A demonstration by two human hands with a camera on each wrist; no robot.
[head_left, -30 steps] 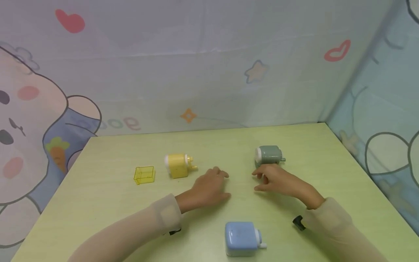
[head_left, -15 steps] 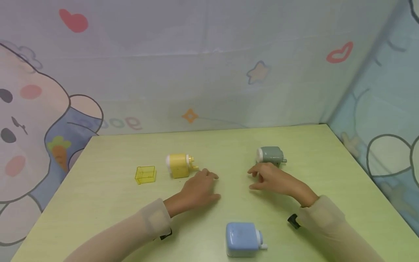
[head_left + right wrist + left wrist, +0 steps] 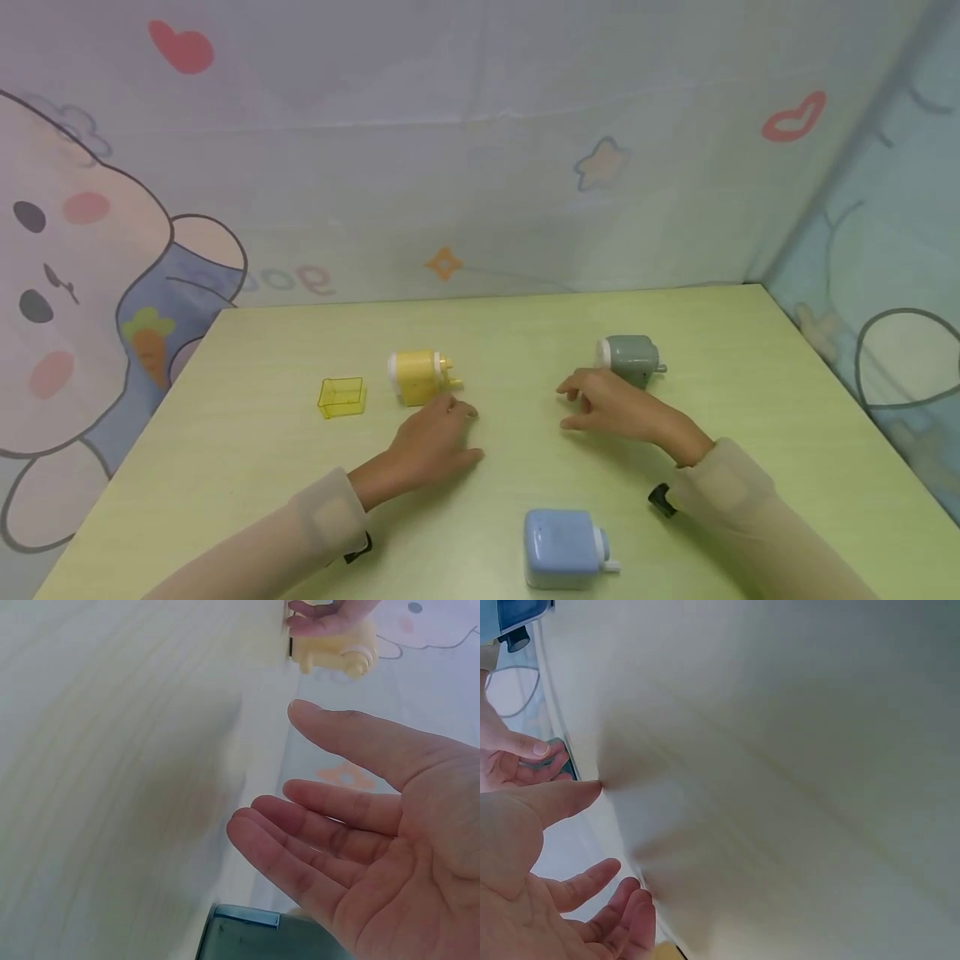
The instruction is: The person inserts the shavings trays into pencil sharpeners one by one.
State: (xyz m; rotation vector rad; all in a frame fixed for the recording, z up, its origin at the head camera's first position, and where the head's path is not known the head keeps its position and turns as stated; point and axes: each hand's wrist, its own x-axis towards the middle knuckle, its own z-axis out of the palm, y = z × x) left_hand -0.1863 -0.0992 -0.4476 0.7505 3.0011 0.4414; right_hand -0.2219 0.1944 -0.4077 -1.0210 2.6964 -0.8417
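By the yellow sharpener (image 3: 416, 377), the left hand (image 3: 429, 446) is showing loosely spread fingers. A small see-through yellow box (image 3: 343, 407) is sitting just left of that sharpener, open side up. The right hand (image 3: 611, 407), thumb apart and fingers loosely bent, is partly hiding the green sharpener (image 3: 632, 352). Nearer, a blue sharpener (image 3: 561, 542) is standing between the sleeves (image 3: 738, 504).

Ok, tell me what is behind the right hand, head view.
Behind the right hand is a green sharpener: its top, white end and handle show; its lower left is covered and cannot be seen.
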